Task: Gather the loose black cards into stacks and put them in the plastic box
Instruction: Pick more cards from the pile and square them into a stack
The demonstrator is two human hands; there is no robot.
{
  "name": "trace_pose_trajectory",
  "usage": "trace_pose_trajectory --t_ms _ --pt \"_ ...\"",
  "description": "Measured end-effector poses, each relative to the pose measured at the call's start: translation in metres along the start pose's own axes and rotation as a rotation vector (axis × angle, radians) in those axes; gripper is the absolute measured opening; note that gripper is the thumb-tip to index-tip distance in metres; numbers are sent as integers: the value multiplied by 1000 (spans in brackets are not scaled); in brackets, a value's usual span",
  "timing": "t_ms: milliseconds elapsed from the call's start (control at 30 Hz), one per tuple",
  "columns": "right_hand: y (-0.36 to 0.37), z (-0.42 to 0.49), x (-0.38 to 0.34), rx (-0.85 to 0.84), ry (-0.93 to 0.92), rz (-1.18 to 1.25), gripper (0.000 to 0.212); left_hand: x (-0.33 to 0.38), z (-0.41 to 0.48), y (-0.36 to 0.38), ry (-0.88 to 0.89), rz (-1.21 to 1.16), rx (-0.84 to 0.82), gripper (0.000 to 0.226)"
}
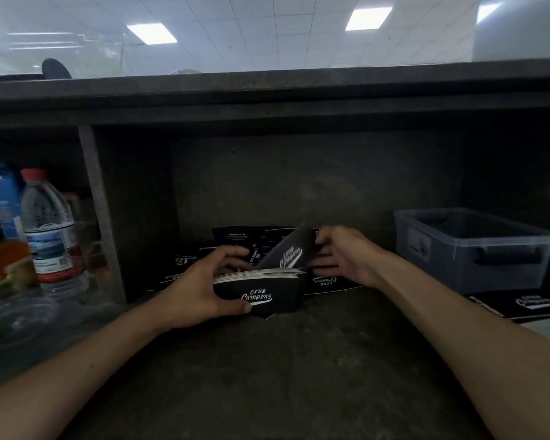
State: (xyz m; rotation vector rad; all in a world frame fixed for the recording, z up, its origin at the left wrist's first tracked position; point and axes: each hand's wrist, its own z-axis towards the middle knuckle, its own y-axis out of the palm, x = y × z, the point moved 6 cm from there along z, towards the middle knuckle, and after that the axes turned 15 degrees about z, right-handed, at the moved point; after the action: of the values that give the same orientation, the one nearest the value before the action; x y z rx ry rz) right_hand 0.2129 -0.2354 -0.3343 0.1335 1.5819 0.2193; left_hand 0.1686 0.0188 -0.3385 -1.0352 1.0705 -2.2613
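The plastic box (pixel 451 258) stands at the far right with its top open, well apart from the work. Loose black cards (pixel 235 235) lie scattered far back against the wall. The left hand (pixel 200 290) grips a thick stack (pixel 261 296), and the right hand (pixel 343 252) pinches a single card (pixel 291 252) tilted onto it. Best to lay it flat and square the edges before reaching again, lest the stack splay. The counter (pixel 283 360) is dark, rough and dim beneath an overhang — a water bottle (pixel 50 233) stands left, and bright ceiling panels show beyond.
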Motion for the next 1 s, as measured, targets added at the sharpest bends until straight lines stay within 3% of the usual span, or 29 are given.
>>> trace_pose_trajectory --t_ms 133,300,400,533,667,767,833,900,1000 --pt "-10 -7 -8 51 -21 -430 30 1 0 1 20 -27 -32 72" --pt "-1 -15 -10 -169 -85 -878 49 4 0 -2 57 32 -24 53" --pt "1 -12 -5 -181 -93 -1023 65 4 0 -3 59 59 -27 46" --pt "-7 -8 -14 -75 -169 -944 53 3 1 -2 63 72 -10 48" --pt "-32 -8 -46 249 -444 -379 20 1 0 -2 30 79 -19 66" --pt "-44 -16 -61 399 -578 -31 30 2 0 -1 41 94 -40 49" --pt "-42 -19 -61 363 -621 108 43 3 0 0 32 78 -41 39" --pt "-34 -16 -53 276 -547 153 43 2 0 -1 28 90 -24 40" --pt "-15 -9 -30 131 -263 129 29 0 1 -2 10 128 5 67"
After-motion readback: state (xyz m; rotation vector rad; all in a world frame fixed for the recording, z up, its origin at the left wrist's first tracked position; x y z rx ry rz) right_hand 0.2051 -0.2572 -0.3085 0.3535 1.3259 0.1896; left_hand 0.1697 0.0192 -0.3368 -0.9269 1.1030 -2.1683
